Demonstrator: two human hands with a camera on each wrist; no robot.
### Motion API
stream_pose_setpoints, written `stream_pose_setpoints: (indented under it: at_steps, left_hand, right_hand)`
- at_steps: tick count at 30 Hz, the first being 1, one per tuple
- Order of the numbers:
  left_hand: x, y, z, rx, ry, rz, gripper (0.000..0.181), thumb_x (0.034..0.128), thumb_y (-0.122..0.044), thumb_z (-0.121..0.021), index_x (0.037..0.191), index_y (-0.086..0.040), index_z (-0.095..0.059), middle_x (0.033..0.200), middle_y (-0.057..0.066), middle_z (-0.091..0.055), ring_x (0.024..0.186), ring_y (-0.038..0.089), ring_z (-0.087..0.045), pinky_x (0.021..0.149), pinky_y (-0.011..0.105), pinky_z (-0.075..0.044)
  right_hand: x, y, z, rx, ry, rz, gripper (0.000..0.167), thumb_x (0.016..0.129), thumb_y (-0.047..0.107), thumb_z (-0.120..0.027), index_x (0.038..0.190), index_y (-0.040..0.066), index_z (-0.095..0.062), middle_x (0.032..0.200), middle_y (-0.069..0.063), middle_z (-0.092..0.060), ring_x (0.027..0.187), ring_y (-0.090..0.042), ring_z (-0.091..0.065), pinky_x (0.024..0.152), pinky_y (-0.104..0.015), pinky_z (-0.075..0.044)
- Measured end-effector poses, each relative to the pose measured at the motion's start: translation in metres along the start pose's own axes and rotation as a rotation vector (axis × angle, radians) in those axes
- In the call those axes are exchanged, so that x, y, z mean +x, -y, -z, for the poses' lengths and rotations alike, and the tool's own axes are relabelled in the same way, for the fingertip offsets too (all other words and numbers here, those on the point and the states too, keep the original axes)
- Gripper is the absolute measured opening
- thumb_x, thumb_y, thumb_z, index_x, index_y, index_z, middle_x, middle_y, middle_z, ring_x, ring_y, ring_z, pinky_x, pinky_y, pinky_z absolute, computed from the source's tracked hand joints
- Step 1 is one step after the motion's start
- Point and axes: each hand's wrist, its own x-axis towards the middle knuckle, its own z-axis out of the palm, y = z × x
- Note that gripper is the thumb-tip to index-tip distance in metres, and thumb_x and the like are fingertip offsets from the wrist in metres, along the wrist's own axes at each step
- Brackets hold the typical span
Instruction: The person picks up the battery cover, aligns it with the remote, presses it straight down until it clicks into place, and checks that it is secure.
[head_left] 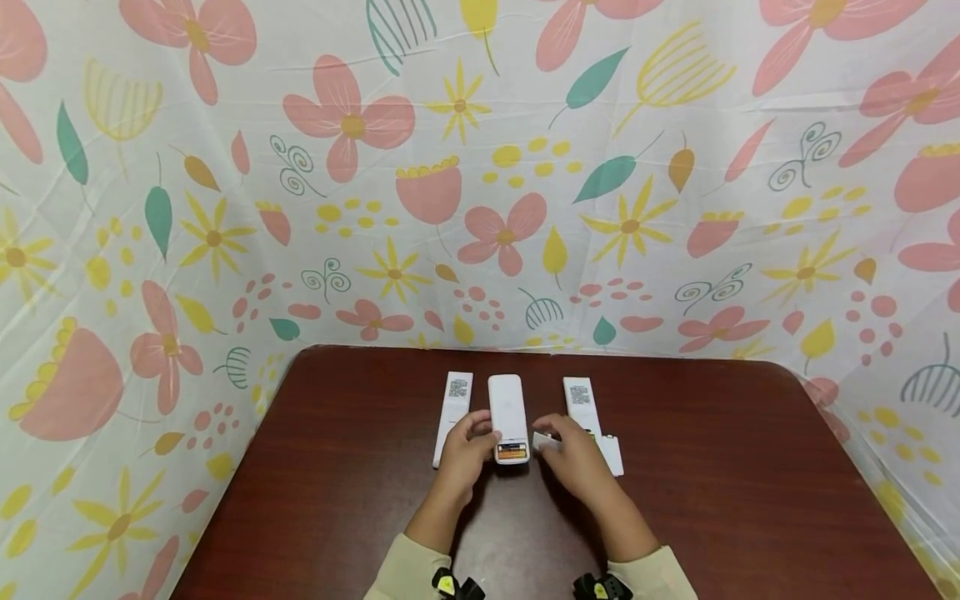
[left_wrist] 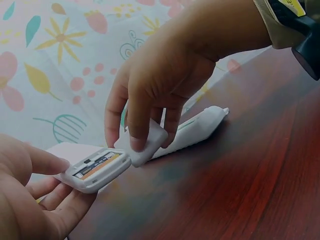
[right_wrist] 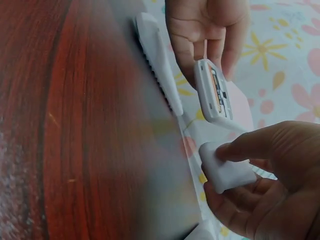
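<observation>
So we've got a left grip (head_left: 467, 442) pinching a white remote (head_left: 508, 404), thumb on top and fingers under its edge, batteries (head_left: 512, 451) showing in the open slot at the near end. The right grip (head_left: 573, 454) is pinching a small white cover (right_wrist: 227, 172) just right of the remote's open end; we can't really tell if the two touch.

Further out, we see a slim controller (head_left: 455, 408) lying just left of the remote, printed label up, partly behind the left fingers. Right of the remote, a bit farther off, there's another handset (head_left: 581, 398), also label up, with a white piece (head_left: 612, 456) by its near end. The desk (head_left: 360, 517) is dark reddish wood below the remote, and beyond the remote we've got a flowery cloth (head_left: 465, 108) hanging.
</observation>
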Motion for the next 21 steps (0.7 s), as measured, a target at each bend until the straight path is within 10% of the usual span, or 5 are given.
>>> stream_pose_setpoints:
  at_steps: [8, 15, 21]
  left_hand:
    - [-0.002, -0.004, 0.000, -0.064, 0.010, 0.001, 0.043, 0.0909, -0.004, -0.066, 0.132, 0.006, -0.054, 0.119, 0.020, -0.063, 0.091, 0.014, -0.063, 0.077, 0.027, -0.054]
    - [-0.002, -0.006, 0.000, -0.164, 0.037, 0.007, 0.044, 0.0929, -0.003, -0.064, 0.132, 0.006, -0.047, 0.118, 0.017, -0.063, 0.093, 0.015, -0.065, 0.083, 0.029, -0.056]
    - [-0.006, -0.012, 0.000, -0.194, 0.038, 0.008, 0.042, 0.0944, -0.003, -0.062, 0.132, 0.005, -0.044, 0.118, 0.016, -0.065, 0.092, 0.012, -0.066, 0.082, 0.027, -0.055]
  right_hand:
    - [-0.001, 0.000, 0.002, 0.059, -0.045, -0.014, 0.039, 0.090, 0.006, -0.070, 0.128, 0.012, -0.063, 0.123, -0.011, -0.068, 0.113, -0.029, -0.065, 0.092, -0.047, -0.052]
    - [0.001, -0.004, 0.005, 0.174, -0.122, -0.079, 0.045, 0.090, 0.007, -0.071, 0.133, 0.014, -0.060, 0.119, -0.013, -0.069, 0.069, -0.013, -0.054, 0.062, -0.025, -0.047]
    - [0.000, -0.005, 0.008, 0.272, -0.114, -0.124, 0.042, 0.091, 0.008, -0.070, 0.132, 0.016, -0.061, 0.118, -0.012, -0.068, 0.070, -0.011, -0.052, 0.061, -0.023, -0.047]
